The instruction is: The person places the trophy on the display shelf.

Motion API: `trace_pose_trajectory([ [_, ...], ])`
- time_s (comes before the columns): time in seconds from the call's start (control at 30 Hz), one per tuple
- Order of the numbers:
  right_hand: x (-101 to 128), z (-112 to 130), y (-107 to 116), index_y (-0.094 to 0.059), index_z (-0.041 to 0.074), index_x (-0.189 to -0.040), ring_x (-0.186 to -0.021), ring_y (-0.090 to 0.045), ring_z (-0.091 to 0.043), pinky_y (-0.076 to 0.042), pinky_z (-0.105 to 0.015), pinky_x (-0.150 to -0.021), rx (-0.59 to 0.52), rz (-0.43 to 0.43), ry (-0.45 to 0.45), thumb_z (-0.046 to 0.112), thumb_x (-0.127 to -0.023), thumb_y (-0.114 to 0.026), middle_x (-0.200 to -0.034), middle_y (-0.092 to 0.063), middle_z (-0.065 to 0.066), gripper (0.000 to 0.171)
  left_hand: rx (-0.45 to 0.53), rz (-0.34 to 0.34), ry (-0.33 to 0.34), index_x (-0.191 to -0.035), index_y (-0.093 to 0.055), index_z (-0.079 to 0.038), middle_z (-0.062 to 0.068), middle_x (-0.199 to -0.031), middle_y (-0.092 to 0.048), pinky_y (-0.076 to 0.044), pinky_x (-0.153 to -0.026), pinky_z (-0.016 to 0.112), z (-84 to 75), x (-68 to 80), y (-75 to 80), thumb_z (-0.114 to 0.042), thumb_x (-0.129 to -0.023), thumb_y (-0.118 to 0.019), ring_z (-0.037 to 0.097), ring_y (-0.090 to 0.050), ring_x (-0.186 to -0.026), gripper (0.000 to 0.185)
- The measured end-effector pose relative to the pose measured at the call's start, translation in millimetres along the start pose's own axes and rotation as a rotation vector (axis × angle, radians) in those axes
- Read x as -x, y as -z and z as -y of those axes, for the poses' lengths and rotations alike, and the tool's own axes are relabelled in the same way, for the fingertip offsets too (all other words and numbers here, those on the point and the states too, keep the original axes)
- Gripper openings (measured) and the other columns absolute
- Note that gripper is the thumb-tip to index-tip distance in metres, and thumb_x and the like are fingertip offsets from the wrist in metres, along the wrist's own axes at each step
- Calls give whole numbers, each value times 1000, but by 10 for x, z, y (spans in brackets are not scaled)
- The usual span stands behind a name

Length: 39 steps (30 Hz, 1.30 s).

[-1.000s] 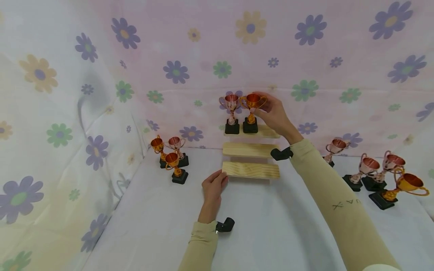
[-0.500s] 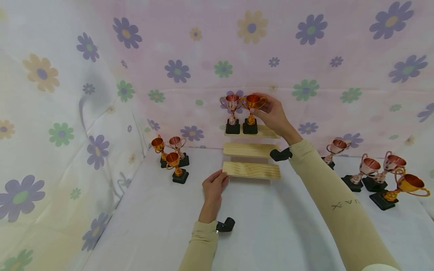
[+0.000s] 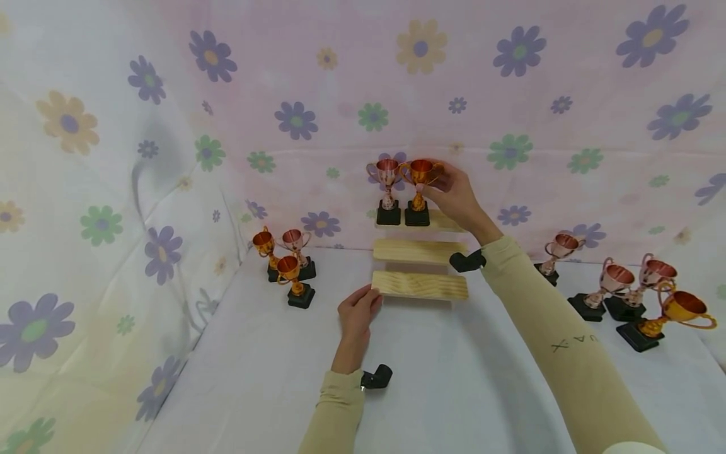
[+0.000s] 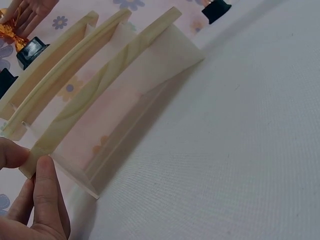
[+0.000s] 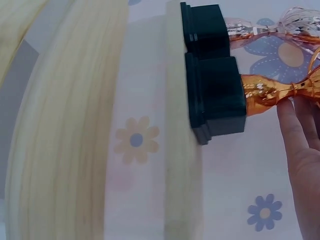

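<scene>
The small orange-gold trophy cup on a black base (image 3: 419, 189) is gripped by the right hand (image 3: 454, 192) on the top step of the three-tiered pale wooden stand (image 3: 420, 285), whose lowest step is pinched at its end by the left hand (image 3: 357, 312)

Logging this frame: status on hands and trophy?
Right hand grips gold trophy on top step, beside pink trophy. Left hand holds bottom step end. Nothing in the way.
</scene>
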State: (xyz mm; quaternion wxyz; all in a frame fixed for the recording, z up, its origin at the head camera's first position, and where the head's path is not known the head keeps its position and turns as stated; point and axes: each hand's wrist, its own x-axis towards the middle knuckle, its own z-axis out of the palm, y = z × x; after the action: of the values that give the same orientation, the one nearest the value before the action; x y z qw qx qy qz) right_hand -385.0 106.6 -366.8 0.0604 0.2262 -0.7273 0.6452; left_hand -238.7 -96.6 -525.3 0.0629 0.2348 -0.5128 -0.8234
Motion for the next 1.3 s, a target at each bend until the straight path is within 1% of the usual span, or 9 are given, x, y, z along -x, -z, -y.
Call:
trace_pose_trajectory([
  [0.2, 113, -58, 46, -54, 2, -139, -123, -62, -28, -56, -24, -97, -21, -22, -32, 2, -94, -69, -137, -61, -19, 47, -6, -8, -5, -117, -68, 11, 16, -102, -70, -63, -84, 28, 30, 12, -31, 3, -89, -71, 14, -71, -82, 29],
  [0.43, 437, -157, 240, -45, -1, -149, -129, -58, -31, -52, -22, -104, -11, -63, 21, -5, -94, -65, -144, -54, -26, 58, 10, -3, -4, -116, -68, 12, 15, -101, -69, -63, -82, 28, 43, 2, -39, 4, -89, -71, 15, -71, -82, 29],
  [0.67, 917, -122, 475, -47, -3, -147, -127, -59, -16, -47, -28, -112, 61, -120, 83, -4, -94, -68, -144, -55, -25, 57, 1, 9, -11, -116, -68, 13, 14, -97, -70, -63, -79, 26, 46, 13, -3, 5, -89, -71, 14, -71, -79, 28],
  [0.87, 1323, 12, 682, -54, -1, -142, -123, -58, -5, -47, -22, -110, 206, -246, 167, -9, -92, -68, -138, -61, -19, 53, 22, 16, -18, -115, -68, 14, 13, -96, -69, -63, -74, 24, 32, 40, -18, 6, -88, -70, 13, -72, -75, 28],
  [0.93, 1446, 43, 767, -55, -4, -140, -123, -58, -4, -46, -20, -110, 231, -295, 195, -12, -90, -67, -135, -64, -14, 52, 18, 17, -18, -115, -68, 13, 13, -95, -69, -63, -74, 24, 36, 44, -26, 5, -88, -71, 13, -72, -75, 28],
  [1.03, 1602, 102, 871, -56, -7, -137, -123, -57, -1, -45, -18, -110, 318, -370, 228, -15, -88, -66, -131, -65, -13, 50, 3, 5, -16, -116, -68, 13, 13, -96, -69, -63, -74, 23, 42, 29, -21, 4, -88, -71, 14, -72, -76, 29],
  [1.1, 1684, 102, 963, -57, -8, -135, -116, -58, -1, -45, -14, -107, 359, -417, 248, -15, -87, -66, -130, -66, -12, 49, -4, -5, -16, -116, -69, 12, 13, -97, -69, -63, -74, 23, 45, 3, -16, 4, -88, -72, 14, -72, -76, 29],
  [1.23, 1851, 25, 1204, -61, -4, -134, -117, -56, -1, -41, -17, -112, 432, -518, 231, -13, -85, -69, -131, -66, -11, 50, -5, -11, -15, -116, -69, 11, 15, -100, -69, -63, -77, 24, 49, -32, -19, 4, -88, -72, 14, -72, -77, 29],
  [1.3, 1960, -4, 1294, -62, 0, -134, -122, -54, 0, -38, -19, -116, 487, -585, 173, -9, -86, -71, -133, -64, -13, 50, -3, -11, -16, -116, -69, 11, 15, -100, -69, -63, -77, 25, 51, -39, -17, 4, -88, -72, 14, -72, -78, 29],
])
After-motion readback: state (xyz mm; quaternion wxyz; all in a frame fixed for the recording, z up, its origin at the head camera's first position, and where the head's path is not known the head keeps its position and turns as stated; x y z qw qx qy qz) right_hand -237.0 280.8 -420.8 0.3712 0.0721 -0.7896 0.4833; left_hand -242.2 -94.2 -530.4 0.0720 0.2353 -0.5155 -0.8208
